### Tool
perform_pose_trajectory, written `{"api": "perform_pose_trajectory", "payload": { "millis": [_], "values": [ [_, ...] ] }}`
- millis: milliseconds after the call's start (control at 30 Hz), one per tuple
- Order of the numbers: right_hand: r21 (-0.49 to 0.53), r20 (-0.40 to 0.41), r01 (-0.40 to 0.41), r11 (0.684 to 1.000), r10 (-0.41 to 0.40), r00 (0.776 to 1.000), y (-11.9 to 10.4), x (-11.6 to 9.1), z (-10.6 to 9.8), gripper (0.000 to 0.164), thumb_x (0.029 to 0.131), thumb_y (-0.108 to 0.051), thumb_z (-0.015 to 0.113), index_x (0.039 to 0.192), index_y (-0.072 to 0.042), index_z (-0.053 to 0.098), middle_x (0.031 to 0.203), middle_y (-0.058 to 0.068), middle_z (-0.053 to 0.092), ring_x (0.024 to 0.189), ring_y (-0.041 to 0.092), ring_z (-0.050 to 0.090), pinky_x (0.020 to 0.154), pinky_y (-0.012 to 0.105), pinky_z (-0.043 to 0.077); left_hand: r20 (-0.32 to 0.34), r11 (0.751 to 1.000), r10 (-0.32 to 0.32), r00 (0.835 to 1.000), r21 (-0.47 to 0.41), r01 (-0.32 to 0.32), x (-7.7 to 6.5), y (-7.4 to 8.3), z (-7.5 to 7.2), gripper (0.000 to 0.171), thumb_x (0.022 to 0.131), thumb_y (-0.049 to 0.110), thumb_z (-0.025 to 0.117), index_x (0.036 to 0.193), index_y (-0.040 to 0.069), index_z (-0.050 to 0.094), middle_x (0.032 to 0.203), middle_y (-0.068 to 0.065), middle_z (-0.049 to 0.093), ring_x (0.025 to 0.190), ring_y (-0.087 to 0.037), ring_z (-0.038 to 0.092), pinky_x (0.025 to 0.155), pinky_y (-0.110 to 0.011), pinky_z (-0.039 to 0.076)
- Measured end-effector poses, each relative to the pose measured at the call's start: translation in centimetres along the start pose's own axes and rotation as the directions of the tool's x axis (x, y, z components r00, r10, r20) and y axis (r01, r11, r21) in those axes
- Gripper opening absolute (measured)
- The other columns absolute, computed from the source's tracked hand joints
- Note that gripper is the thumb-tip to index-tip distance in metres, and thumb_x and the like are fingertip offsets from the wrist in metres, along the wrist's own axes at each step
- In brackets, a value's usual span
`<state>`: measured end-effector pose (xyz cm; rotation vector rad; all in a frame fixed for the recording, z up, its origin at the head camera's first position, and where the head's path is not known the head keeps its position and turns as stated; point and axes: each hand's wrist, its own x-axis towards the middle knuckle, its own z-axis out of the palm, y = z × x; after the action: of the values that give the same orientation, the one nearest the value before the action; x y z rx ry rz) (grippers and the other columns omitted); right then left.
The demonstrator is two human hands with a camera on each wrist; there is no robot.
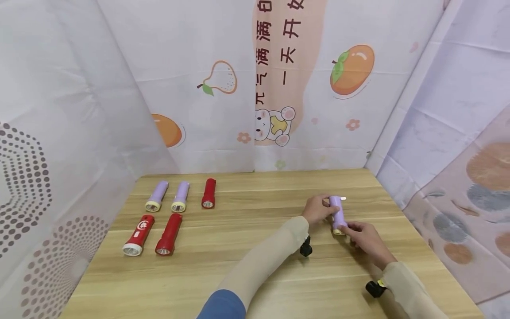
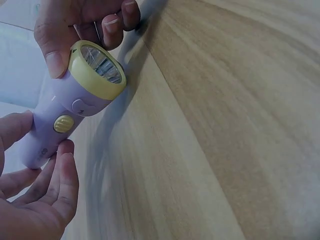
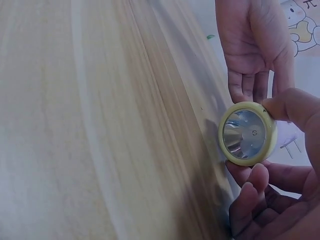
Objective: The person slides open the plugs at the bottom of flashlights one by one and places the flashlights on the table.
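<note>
Both hands hold a purple flashlight (image 1: 337, 212) with a pale yellow head, at the right of the table in the head view. My left hand (image 1: 316, 209) grips its body near the tail, thumb on one side and fingers on the other. With thumb and fingers, my right hand (image 1: 366, 239) pinches the yellow head (image 3: 270, 137). A yellow switch (image 2: 63, 123) shows on the body in the left wrist view. Small plug prongs (image 1: 343, 198) stick out beside the tail end. The lens faces toward the near side of the table.
On the left of the wooden table (image 1: 255, 266) lie two purple flashlights (image 1: 159, 193), a small red flashlight (image 1: 209, 192), a red one with a white rim (image 1: 139, 235) and a larger red one (image 1: 170, 232). Printed curtains (image 1: 223, 40) hang around the table.
</note>
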<state>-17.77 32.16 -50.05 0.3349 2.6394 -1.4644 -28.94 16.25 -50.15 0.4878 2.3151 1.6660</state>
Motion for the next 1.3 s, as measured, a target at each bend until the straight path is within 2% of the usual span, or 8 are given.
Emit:
{"api": "perform_pose_trajectory", "payload": {
  "millis": [200, 400, 633, 800, 1033, 1300],
  "values": [
    [0.025, 0.004, -0.012, 1.000, 0.012, 1.000, 0.33, 0.44, -0.12, 0.071, 0.096, -0.049, 0.071, 0.137, 0.007, 0.059, 0.078, 0.007, 0.062, 0.065, 0.015, 0.053, 0.055, 0.028, 0.047, -0.007, 1.000, -0.022, 1.000, -0.019, 0.022, 0.36, -0.13, 0.28, 0.045, 0.088, 0.019, 0.084, 0.130, 0.011, 0.071, 0.082, 0.003, 0.068, 0.069, -0.008, 0.063, 0.061, -0.024, 0.054],
    [0.044, 0.025, -0.018, 0.999, 0.017, 1.000, 0.34, 0.80, -0.21, 0.069, 0.098, -0.047, 0.069, 0.137, 0.009, 0.057, 0.076, 0.006, 0.062, 0.061, 0.013, 0.051, 0.053, 0.027, 0.046, -0.003, 0.997, -0.046, 0.999, -0.068, 0.046, 0.48, -0.10, 0.36, 0.042, 0.089, 0.017, 0.083, 0.129, 0.010, 0.071, 0.079, 0.002, 0.068, 0.071, -0.013, 0.068, 0.063, -0.028, 0.058],
    [0.039, 0.048, -0.019, 0.999, 0.018, 0.999, 0.05, 0.95, -0.35, 0.069, 0.099, -0.044, 0.068, 0.139, 0.012, 0.055, 0.077, 0.006, 0.061, 0.062, 0.013, 0.051, 0.055, 0.028, 0.049, -0.015, 0.995, -0.081, 0.997, -0.062, 0.079, 0.40, 0.31, 0.32, 0.042, 0.090, 0.017, 0.082, 0.130, 0.009, 0.070, 0.079, 0.002, 0.068, 0.072, -0.015, 0.068, 0.067, -0.031, 0.058],
    [0.052, 0.052, -0.025, 0.998, 0.022, 0.998, 0.05, 0.96, -0.30, 0.068, 0.099, -0.043, 0.069, 0.138, 0.012, 0.056, 0.077, 0.006, 0.060, 0.061, 0.012, 0.050, 0.055, 0.027, 0.048, -0.015, 0.996, -0.066, 0.998, -0.056, 0.065, 0.42, 0.22, 0.42, 0.040, 0.091, 0.015, 0.081, 0.129, 0.009, 0.071, 0.078, 0.003, 0.069, 0.071, -0.013, 0.067, 0.064, -0.028, 0.056],
    [0.042, 0.054, -0.035, 0.998, 0.033, 0.998, -0.01, 0.71, -0.33, 0.070, 0.100, -0.045, 0.066, 0.139, 0.011, 0.054, 0.079, 0.007, 0.061, 0.064, 0.015, 0.052, 0.056, 0.029, 0.049, 0.021, 0.994, -0.085, 0.996, -0.065, 0.086, 0.73, -0.40, 0.55, 0.041, 0.089, 0.013, 0.083, 0.129, 0.012, 0.072, 0.071, 0.000, 0.068, 0.068, -0.014, 0.067, 0.063, -0.030, 0.057],
    [0.046, 0.048, -0.050, 0.998, 0.047, 0.998, -0.05, 0.77, -0.55, 0.070, 0.099, -0.048, 0.066, 0.138, 0.009, 0.057, 0.075, 0.004, 0.058, 0.063, 0.015, 0.051, 0.056, 0.028, 0.048, 0.016, 0.993, -0.111, 0.994, -0.042, 0.111, 0.60, -0.03, 0.60, 0.039, 0.088, 0.013, 0.083, 0.125, 0.008, 0.073, 0.092, 0.000, 0.075, 0.075, -0.006, 0.063, 0.067, -0.024, 0.053]
  ]
}}
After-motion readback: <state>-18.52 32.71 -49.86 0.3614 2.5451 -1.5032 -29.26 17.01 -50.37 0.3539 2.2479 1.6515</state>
